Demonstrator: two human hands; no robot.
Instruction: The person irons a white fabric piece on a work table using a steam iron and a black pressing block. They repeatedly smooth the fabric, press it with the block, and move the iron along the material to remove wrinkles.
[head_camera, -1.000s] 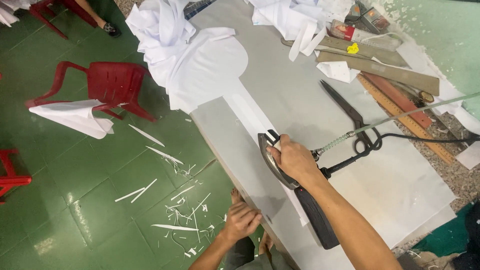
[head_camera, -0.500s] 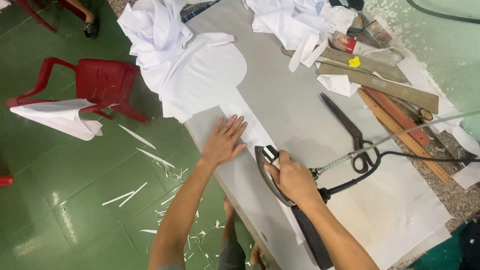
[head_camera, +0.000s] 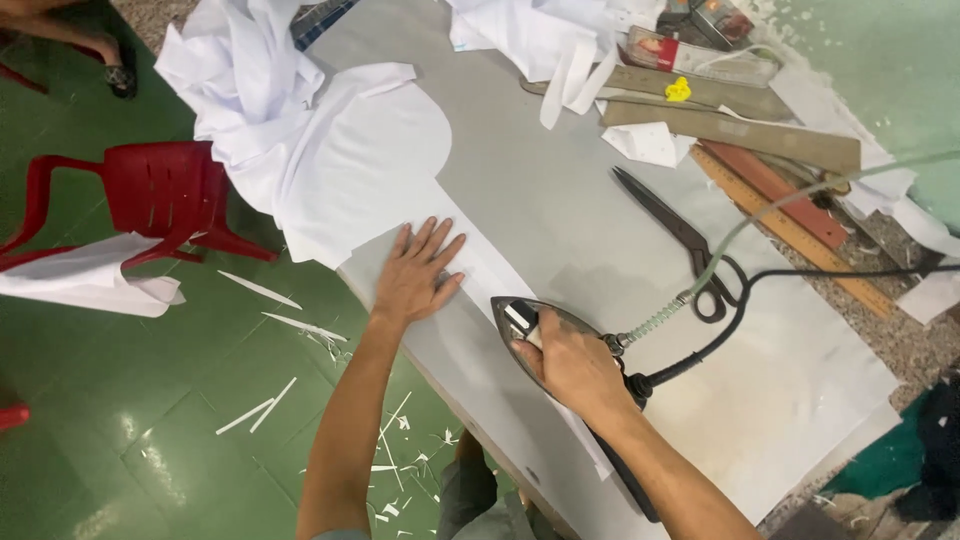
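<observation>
My left hand is lying flat on the white cloth on the table, while my right hand is gripping the iron just beside it; scissors are lying nearby.

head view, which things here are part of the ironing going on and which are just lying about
In use:
- iron, gripped by the right hand
- white fabric strip, pressed flat by the left hand
- grey table

Lying about:
- black scissors
- wooden rulers
- heap of white cloth
- red chair
- paper scraps on the floor
</observation>
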